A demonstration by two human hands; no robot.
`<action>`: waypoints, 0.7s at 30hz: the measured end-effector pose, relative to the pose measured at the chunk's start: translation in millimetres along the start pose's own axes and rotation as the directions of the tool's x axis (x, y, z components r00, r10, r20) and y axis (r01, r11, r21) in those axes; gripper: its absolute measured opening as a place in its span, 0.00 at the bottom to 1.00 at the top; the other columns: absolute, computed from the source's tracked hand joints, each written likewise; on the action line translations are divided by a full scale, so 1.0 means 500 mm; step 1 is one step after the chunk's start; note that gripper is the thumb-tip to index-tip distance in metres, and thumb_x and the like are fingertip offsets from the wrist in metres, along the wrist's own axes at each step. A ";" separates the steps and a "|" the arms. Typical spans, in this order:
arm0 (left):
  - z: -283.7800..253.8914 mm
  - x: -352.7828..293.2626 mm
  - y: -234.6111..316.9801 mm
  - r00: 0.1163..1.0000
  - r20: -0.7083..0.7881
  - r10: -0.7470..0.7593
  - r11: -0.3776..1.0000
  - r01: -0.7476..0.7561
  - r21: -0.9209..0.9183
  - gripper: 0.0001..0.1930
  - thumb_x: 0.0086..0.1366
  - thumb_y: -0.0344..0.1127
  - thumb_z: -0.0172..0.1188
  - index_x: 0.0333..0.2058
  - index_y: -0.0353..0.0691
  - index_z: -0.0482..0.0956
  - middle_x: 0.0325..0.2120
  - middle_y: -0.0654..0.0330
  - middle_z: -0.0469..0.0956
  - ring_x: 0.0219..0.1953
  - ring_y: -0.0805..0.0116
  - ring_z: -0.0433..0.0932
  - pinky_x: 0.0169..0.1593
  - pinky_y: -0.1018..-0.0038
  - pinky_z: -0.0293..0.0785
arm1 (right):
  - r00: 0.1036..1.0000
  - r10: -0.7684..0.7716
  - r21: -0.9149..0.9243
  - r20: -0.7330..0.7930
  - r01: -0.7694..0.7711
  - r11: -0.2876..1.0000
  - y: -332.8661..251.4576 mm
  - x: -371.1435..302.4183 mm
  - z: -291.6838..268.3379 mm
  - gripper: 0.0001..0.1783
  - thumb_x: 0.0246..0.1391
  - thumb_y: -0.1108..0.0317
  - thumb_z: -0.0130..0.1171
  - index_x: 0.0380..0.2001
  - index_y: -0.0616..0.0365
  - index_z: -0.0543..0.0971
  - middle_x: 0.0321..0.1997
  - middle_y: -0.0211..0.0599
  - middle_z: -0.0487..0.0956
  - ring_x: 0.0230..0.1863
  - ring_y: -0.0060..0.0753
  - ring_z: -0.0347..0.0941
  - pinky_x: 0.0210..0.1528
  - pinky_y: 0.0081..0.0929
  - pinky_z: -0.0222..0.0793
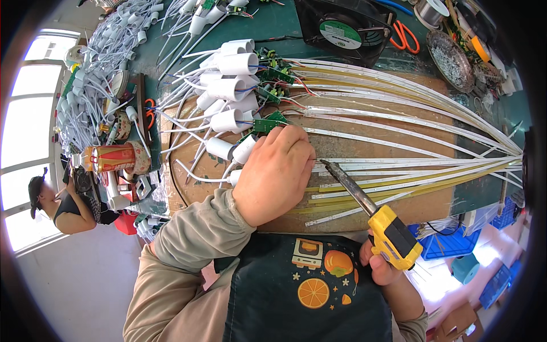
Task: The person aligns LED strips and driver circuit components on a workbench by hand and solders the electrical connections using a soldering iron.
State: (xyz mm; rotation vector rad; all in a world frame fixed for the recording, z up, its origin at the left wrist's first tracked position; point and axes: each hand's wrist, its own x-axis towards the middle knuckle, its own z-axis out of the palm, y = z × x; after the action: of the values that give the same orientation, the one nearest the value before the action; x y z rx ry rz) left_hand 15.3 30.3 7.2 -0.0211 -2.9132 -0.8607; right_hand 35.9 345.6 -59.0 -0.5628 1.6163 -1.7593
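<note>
My left hand (277, 171) rests knuckles-up on a brown board (399, 137), its fingers pressed down on the near end of a white LED strip (399, 161). My right hand (380, 267) grips the yellow handle of a soldering iron (370, 211). The iron's dark tip points up-left and ends right beside my left fingertips, on the strip's end. Small green circuit boards (268, 122) with white plastic caps (228, 121) and white cables lie just beyond my left hand. Many long white and yellow strips (433, 102) fan out rightward across the board.
A black fan (342, 28), orange scissors (404, 37), a solder spool (431, 10) and a glass dish (450, 57) sit at the back. White cables (97, 74) pile at left beside a red can (111, 158). Another person (57, 205) sits far left. Blue crates (450, 239) stand at right.
</note>
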 end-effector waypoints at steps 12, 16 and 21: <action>-0.002 0.002 0.001 1.000 0.012 -0.009 1.000 0.009 -0.002 0.05 0.55 0.27 0.61 0.31 0.36 0.76 0.37 0.54 0.73 0.42 0.52 0.73 0.48 0.63 0.70 | 0.999 0.013 0.081 -0.043 -0.010 0.997 -0.007 -0.004 0.003 0.33 0.55 0.55 0.62 0.57 0.64 0.65 0.22 0.33 0.67 0.20 0.25 0.63 0.22 0.23 0.63; 0.000 0.002 0.001 1.000 0.002 -0.003 1.000 0.003 -0.006 0.05 0.54 0.27 0.61 0.31 0.35 0.76 0.37 0.54 0.73 0.42 0.52 0.73 0.48 0.63 0.70 | 0.998 0.023 0.118 -0.060 -0.016 0.993 -0.015 -0.005 0.004 0.33 0.55 0.55 0.62 0.57 0.64 0.65 0.22 0.33 0.67 0.19 0.25 0.63 0.22 0.23 0.62; 0.000 0.000 0.000 1.000 -0.010 0.004 1.000 -0.004 -0.011 0.05 0.54 0.27 0.61 0.31 0.35 0.76 0.37 0.53 0.73 0.41 0.52 0.73 0.47 0.63 0.70 | 0.997 0.025 0.124 -0.078 -0.016 0.992 -0.022 -0.005 0.008 0.34 0.55 0.54 0.62 0.57 0.64 0.65 0.22 0.33 0.67 0.19 0.25 0.63 0.22 0.23 0.62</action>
State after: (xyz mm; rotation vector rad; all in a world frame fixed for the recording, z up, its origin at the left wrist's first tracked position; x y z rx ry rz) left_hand 15.0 30.6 7.2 -0.0232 -2.8985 -0.8733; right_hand 38.6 344.6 -47.5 -0.4213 1.5479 -1.8727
